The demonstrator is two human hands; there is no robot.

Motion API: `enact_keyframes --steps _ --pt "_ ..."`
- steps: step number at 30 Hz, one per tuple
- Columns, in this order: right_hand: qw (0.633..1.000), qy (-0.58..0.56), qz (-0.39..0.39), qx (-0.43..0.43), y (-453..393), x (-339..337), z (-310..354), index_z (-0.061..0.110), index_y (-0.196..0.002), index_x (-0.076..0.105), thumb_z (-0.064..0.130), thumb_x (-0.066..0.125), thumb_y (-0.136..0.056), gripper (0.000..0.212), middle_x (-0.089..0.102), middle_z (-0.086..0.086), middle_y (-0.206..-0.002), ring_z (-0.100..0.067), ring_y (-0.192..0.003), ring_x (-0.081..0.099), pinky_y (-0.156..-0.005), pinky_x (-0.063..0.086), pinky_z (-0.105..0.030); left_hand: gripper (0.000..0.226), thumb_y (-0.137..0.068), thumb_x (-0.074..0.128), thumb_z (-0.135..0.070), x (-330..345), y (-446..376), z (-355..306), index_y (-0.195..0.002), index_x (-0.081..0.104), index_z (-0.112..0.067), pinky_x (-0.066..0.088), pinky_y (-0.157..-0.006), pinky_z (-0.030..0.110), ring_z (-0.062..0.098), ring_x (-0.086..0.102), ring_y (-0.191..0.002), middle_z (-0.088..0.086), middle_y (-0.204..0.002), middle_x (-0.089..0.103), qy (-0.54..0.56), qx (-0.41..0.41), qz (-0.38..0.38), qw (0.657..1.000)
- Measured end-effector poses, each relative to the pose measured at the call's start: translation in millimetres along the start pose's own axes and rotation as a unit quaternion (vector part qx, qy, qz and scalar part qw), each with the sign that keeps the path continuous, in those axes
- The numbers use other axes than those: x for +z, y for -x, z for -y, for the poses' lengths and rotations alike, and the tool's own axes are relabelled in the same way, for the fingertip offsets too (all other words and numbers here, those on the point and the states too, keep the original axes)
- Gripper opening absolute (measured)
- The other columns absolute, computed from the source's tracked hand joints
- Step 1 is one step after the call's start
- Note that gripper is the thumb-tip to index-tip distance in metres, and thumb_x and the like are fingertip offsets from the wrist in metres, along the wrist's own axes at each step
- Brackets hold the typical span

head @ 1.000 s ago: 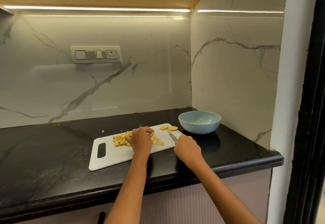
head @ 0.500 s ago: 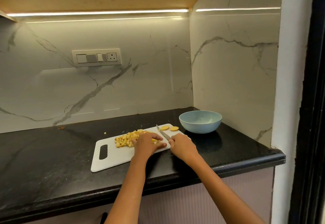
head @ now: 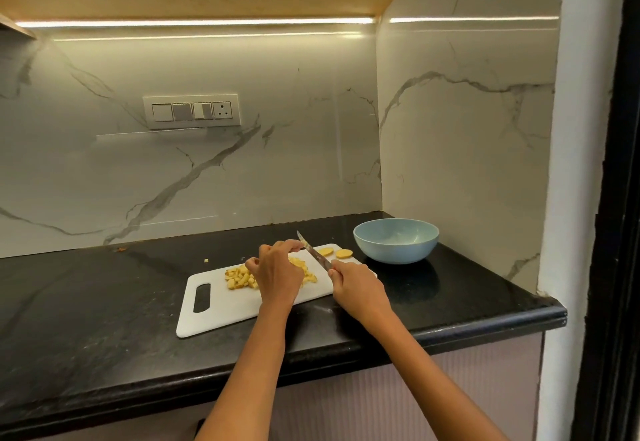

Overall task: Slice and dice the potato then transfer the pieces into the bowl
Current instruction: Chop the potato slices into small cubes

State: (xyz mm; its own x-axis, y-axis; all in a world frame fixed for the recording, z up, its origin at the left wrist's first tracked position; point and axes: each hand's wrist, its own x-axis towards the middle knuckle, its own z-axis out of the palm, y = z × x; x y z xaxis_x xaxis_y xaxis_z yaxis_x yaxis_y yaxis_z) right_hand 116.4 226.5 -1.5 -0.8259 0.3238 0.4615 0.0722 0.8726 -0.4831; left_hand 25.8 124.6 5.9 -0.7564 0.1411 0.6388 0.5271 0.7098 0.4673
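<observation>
A white cutting board (head: 225,305) lies on the black counter (head: 104,302). A pile of diced potato (head: 239,279) sits at its middle, partly hidden under my left hand (head: 277,274). That hand lies on the pile with its fingers curled over the pieces, and its fingertips reach the knife (head: 317,255). My right hand (head: 356,288) grips the knife handle, and the blade points away and to the left, right beside my left fingers. Two round potato slices (head: 334,252) lie at the board's far right corner. The light blue bowl (head: 396,250) stands just right of the board, and I see nothing in it.
A stray potato bit (head: 206,260) lies on the counter behind the board. Marble walls close the back and the right side, with a switch panel (head: 192,111) on the back wall. The counter's rounded front edge runs below my forearms.
The knife swung from lying low at the board's right edge to pointing away beside my left fingers. My left hand slid back over the diced pile.
</observation>
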Motion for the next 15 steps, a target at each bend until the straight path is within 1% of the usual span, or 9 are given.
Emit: enact_keyframes --steps 2,3,4,6,8,11,13,15 --pt "1.0 0.002 0.008 -0.011 -0.5 -1.4 -0.3 0.015 -0.115 0.059 0.029 0.038 -0.101 0.029 0.066 -0.006 -0.103 -0.013 -0.085 0.059 -0.072 0.046 -0.025 0.045 -0.083 0.055 -0.001 0.6 -0.7 0.3 -0.116 0.062 -0.03 0.024 -0.088 0.034 0.017 0.045 -0.11 -0.006 -0.119 0.061 -0.008 0.003 -0.003 1.0" --pt "1.0 0.002 0.01 -0.013 -0.9 -1.8 -0.4 0.015 -0.119 0.059 0.029 0.038 -0.101 0.031 0.066 -0.006 -0.106 -0.014 -0.087 0.059 -0.072 0.046 -0.025 0.045 -0.083 0.056 -0.002 1.2 -1.5 1.2 -0.118 0.061 -0.03 0.025 -0.089 0.034 0.017 0.044 -0.11 -0.005 -0.121 0.06 -0.02 0.001 -0.001 1.0" --pt "1.0 0.001 0.01 -0.016 -0.8 -1.6 -0.9 0.015 -0.119 0.058 0.029 0.038 -0.101 0.031 0.066 -0.005 -0.106 -0.013 -0.086 0.058 -0.071 0.045 -0.023 0.046 -0.083 0.056 -0.003 1.9 -2.0 2.5 -0.12 0.059 -0.03 0.025 -0.089 0.035 0.017 0.044 -0.111 -0.005 -0.121 0.059 -0.034 -0.005 0.002 0.999" --pt "1.0 0.001 0.003 -0.018 -0.5 -0.4 -2.5 0.015 -0.113 0.06 0.028 0.038 -0.101 0.028 0.066 -0.004 -0.099 -0.01 -0.079 0.055 -0.067 0.042 -0.021 0.047 -0.084 0.056 -0.005 2.4 -2.8 4.5 -0.125 0.055 -0.028 0.026 -0.092 0.036 0.019 0.043 -0.112 -0.002 -0.122 0.057 -0.058 -0.03 0.008 0.998" --pt "1.0 -0.001 -0.003 -0.013 -1.9 1.6 -4.5 0.015 -0.109 0.061 0.028 0.038 -0.101 0.028 0.064 -0.002 -0.093 -0.009 -0.076 0.054 -0.064 0.04 -0.02 0.046 -0.085 0.057 -0.005 2.7 -3.3 5.0 -0.126 0.054 -0.026 0.026 -0.093 0.037 0.02 0.042 -0.114 0.0 -0.122 0.057 -0.061 -0.046 0.014 0.997" --pt "1.0 -0.005 -0.003 -0.011 -3.9 4.1 -5.0 0.015 -0.11 0.061 0.028 0.039 -0.1 0.027 0.064 -0.003 -0.093 -0.009 -0.075 0.053 -0.064 0.039 -0.02 0.046 -0.085 0.056 -0.003 2.7 -2.6 4.0 -0.125 0.054 -0.026 0.026 -0.091 0.035 0.019 0.043 -0.113 0.0 -0.122 0.057 -0.059 -0.034 0.018 0.998" --pt "1.0 -0.007 -0.01 -0.012 -3.5 4.2 -5.9 0.014 -0.109 0.061 0.027 0.039 -0.1 0.027 0.063 -0.002 -0.09 -0.008 -0.074 0.052 -0.061 0.037 -0.018 0.044 -0.086 0.055 -0.005 1.9 -2.6 3.4 -0.124 0.055 -0.027 0.025 -0.09 0.034 0.018 0.042 -0.114 -0.001 -0.123 0.056 -0.057 -0.026 0.023 0.998" --pt "0.999 -0.02 -0.03 0.002 -3.3 2.9 -6.8 0.013 -0.107 0.062 0.025 0.039 -0.1 0.027 0.059 -0.001 -0.085 -0.009 -0.071 0.05 -0.055 0.033 -0.017 0.032 -0.089 0.056 -0.016 2.6 -2.5 2.7 -0.119 0.059 -0.029 0.025 -0.091 0.035 0.018 0.042 -0.116 -0.002 -0.123 0.057 -0.037 -0.009 0.048 0.998"
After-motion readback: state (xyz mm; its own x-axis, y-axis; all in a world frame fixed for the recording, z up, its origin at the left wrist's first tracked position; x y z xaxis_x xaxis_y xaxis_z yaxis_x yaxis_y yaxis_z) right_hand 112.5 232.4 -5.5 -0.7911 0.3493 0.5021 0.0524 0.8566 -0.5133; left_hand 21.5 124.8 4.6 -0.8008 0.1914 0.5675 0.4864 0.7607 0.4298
